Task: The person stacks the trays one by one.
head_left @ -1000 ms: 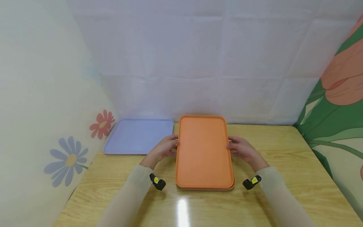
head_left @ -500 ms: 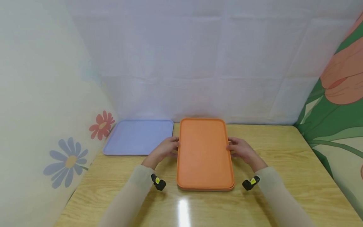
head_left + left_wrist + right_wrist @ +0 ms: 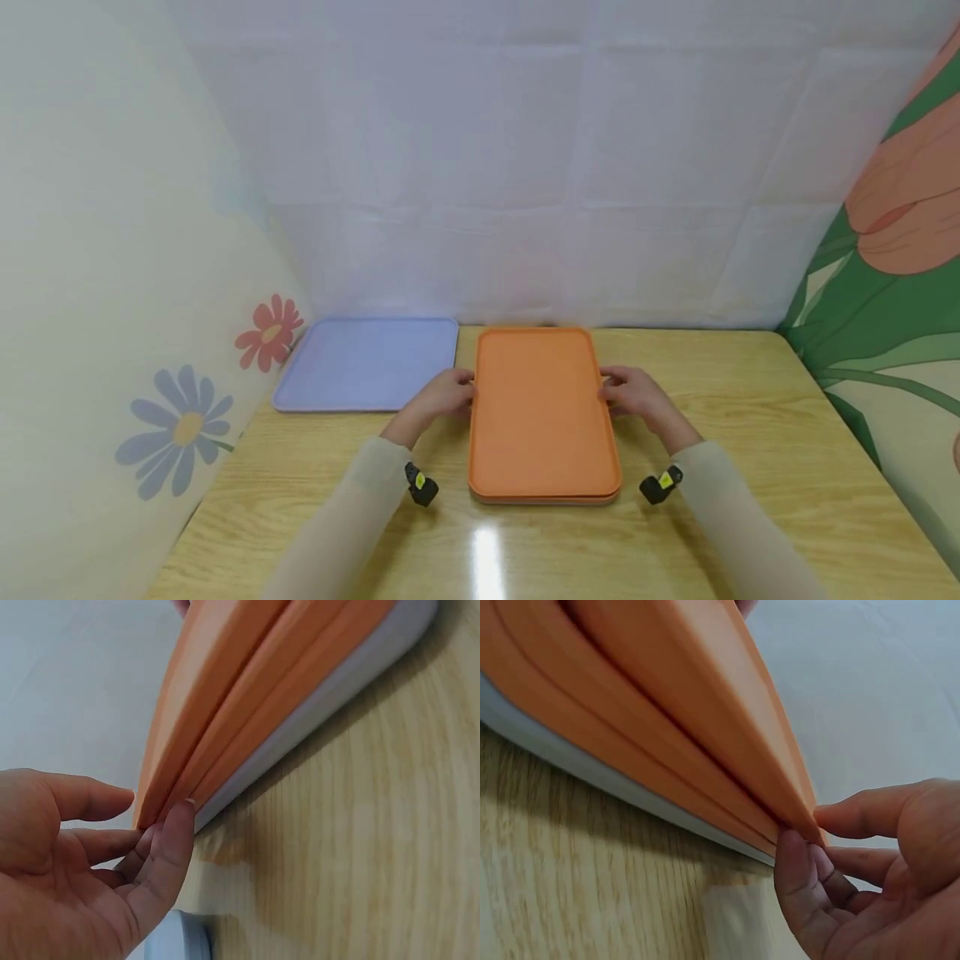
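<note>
In the head view an orange tray (image 3: 543, 417) lies on top of a stack in the middle of the wooden table. My left hand (image 3: 441, 395) holds its left long edge, thumb near the upper rim and fingers at the side. On the opposite edge, my right hand (image 3: 637, 395) pinches the rim between thumb and fingers. Both wrist views show more orange trays (image 3: 289, 694) beneath, with a pale tray (image 3: 622, 796) at the bottom. A dark narrow gap runs under the top tray; whether it fully rests on the stack is hard to tell.
A lilac tray (image 3: 367, 362) lies flat at the back left, close to my left hand. White cloth (image 3: 540, 167) hangs behind the table (image 3: 750, 417). Flower-patterned walls (image 3: 180, 250) stand at both sides.
The far end of the top orange tray has come down toward the stack, while its near end stays about in place. Both hands keep their hold and have sunk slightly.
</note>
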### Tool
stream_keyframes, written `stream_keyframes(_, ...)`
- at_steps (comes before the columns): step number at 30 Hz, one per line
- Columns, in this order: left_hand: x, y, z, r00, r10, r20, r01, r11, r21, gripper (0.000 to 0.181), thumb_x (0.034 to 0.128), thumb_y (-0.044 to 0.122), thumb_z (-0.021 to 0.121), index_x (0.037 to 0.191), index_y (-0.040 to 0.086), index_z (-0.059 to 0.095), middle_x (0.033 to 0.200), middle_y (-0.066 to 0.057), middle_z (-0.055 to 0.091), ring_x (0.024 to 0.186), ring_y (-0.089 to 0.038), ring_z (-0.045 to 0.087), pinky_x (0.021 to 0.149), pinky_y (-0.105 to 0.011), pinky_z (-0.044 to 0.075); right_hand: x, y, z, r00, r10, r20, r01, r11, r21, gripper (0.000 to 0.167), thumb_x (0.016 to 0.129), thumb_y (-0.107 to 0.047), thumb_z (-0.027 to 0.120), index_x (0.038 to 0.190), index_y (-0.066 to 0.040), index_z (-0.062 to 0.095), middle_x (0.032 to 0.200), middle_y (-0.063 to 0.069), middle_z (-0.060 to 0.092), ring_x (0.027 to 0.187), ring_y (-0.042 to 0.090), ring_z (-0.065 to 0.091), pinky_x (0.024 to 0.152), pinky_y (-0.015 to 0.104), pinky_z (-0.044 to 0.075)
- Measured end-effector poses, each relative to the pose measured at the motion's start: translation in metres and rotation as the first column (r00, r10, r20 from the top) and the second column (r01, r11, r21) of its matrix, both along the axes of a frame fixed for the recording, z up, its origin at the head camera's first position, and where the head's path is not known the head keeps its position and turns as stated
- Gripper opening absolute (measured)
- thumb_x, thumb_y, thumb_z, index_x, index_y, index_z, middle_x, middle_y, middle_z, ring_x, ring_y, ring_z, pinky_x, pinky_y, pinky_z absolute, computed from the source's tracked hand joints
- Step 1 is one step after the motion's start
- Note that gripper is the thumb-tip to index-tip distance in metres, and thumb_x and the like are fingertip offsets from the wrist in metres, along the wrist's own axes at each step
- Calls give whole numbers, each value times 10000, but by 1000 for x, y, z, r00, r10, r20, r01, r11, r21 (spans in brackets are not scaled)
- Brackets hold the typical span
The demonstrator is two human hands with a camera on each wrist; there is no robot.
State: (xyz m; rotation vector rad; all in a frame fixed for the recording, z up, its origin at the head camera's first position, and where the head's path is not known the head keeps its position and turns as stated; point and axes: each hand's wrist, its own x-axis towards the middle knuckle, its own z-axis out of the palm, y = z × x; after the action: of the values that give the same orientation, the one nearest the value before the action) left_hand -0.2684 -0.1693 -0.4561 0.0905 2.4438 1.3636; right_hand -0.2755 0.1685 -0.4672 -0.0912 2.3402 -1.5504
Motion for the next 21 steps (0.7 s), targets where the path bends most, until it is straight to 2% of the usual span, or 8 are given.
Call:
stream_keyframes(2,1,0,0,1000,-10,-15,9,999,-51,439,943,75,518,1339,-111,551,957,-148,631,781,-201,607,741,-333,555,0,1,-1,1000,3,-13,-3,1000,26,529,938,-9,613,1423,131,458,1086,219,648,806,163,671,772,401,608)
stream_keyframes(5,1,0,0,1000,-15,-1,15,998,-55,519,954,89,515,1430,-114,470,904,-107,601,748,-171,574,718,-313,554,2,3,-1,1000,7,-18,-6,998,61,528,937,-32,627,1410,136,462,1129,262,655,839,185,687,788,388,599)
stream_keyframes(7,2,0,1,1000,-18,11,18,999,-48,535,962,91,506,1451,-117,439,902,-113,591,740,-168,565,713,-319,563,3,3,-2,1000,15,-5,-15,999,50,549,939,-36,623,1427,134,436,1171,286,636,886,212,689,814,403,595)
stream_keyframes(10,3,-1,3,999,-17,29,18,1000,-25,555,970,93,503,1474,-118,402,984,-151,611,755,-186,587,723,-346,585,4,2,-4,999,13,32,-13,1000,17,572,949,-39,611,1453,126,396,1242,316,594,959,266,687,860,434,589)
stream_keyframes(15,6,-9,9,1000,-3,14,4,1000,-29,562,981,117,507,1482,-110,391,1201,-243,617,817,-233,656,772,-375,598,5,-1,-8,998,-8,57,8,1000,-11,575,953,-33,595,1460,126,376,1279,333,552,992,290,662,865,432,587)
stream_keyframes(21,9,-28,18,999,16,-41,-17,1000,-26,526,992,77,501,1458,-144,393,1185,-287,596,842,-269,635,719,-340,595,5,-1,-9,996,-21,84,21,1000,0,590,967,-61,602,1482,99,364,1348,334,521,1058,318,648,882,436,579)
